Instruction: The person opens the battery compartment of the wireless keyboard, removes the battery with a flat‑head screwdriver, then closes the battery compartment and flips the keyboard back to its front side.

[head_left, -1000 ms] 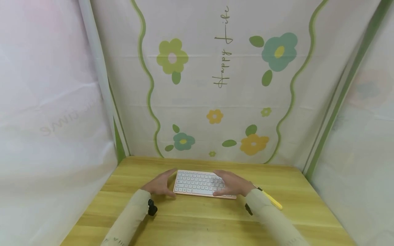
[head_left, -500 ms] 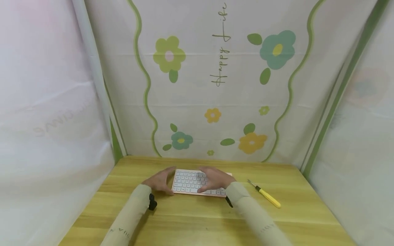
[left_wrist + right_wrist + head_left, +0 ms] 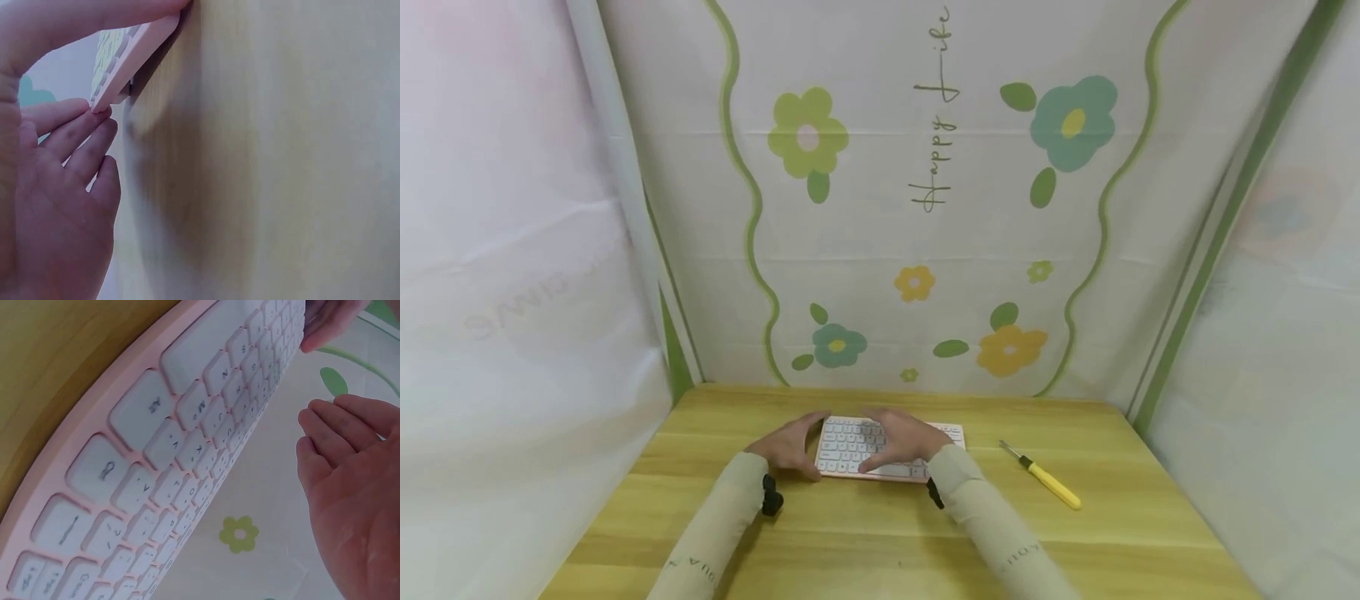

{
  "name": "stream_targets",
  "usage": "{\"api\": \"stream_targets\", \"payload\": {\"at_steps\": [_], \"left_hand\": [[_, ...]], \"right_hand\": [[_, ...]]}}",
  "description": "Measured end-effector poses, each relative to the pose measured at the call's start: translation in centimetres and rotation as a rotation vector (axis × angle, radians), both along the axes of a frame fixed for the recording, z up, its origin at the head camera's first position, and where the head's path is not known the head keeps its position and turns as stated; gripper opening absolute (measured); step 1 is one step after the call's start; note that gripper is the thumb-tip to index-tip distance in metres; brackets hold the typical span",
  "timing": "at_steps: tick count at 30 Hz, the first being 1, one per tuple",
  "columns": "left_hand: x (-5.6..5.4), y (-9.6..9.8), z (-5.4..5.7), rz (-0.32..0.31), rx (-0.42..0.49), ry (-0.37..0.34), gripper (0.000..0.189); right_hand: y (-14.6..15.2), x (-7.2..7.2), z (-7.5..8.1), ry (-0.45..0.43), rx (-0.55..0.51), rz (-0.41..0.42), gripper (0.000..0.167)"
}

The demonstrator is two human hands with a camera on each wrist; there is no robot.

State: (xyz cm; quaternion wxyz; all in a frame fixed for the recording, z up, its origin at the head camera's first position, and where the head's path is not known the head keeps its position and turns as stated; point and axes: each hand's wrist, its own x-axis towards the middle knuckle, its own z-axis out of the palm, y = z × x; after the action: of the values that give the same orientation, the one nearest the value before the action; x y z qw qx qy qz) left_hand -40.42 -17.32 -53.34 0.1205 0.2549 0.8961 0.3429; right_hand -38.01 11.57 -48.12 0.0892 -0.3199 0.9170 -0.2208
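Observation:
A white-keyed keyboard (image 3: 842,446) with a pink frame lies on the wooden table, its keys facing up. My left hand (image 3: 786,446) holds its left end, thumb at the near corner and fingertips at the far corner; the left wrist view shows these fingertips touching the pink edge (image 3: 134,59). Over the middle of the keyboard is my right hand (image 3: 904,437), thumb and fingers spread apart, hiding part of the keys. In the right wrist view the right hand's fingers (image 3: 337,434) are extended and stand off from the keyboard's far edge.
To the right of the keyboard lies a screwdriver (image 3: 1052,485) with a yellow handle, its metal tip pointing to the back left. A white cloth (image 3: 880,233) printed with flowers hangs behind the table (image 3: 820,550), with more cloth at both sides.
My right hand has moved left over the keyboard, from its right part to its middle, uncovering the screwdriver. The left hand stays at the left end, now touching it.

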Motion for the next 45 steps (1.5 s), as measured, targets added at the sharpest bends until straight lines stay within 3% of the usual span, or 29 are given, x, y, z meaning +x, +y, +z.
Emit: {"api": "stream_targets", "payload": {"at_steps": [12, 26, 36, 45], "left_hand": [[0.3, -0.4, -0.7, -0.052, 0.062, 0.063, 0.127], [2.6, 0.6, 1.4, -0.059, 0.143, 0.201, 0.120], [3.5, 1.2, 1.6, -0.033, 0.239, 0.214, 0.115], [4.0, 2.0, 2.5, -0.020, 0.294, 0.226, 0.115]], "right_hand": [[-0.8, -0.2, 0.6, -0.025, -0.002, 0.007, 0.118], [-1.9, 0.1, 3.2, -0.018, -0.019, 0.109, 0.120], [-2.4, 0.6, 3.8, -0.042, -0.031, 0.121, 0.127], [-3.0, 0.5, 4.1, -0.030, -0.050, 0.139, 0.121]]}}
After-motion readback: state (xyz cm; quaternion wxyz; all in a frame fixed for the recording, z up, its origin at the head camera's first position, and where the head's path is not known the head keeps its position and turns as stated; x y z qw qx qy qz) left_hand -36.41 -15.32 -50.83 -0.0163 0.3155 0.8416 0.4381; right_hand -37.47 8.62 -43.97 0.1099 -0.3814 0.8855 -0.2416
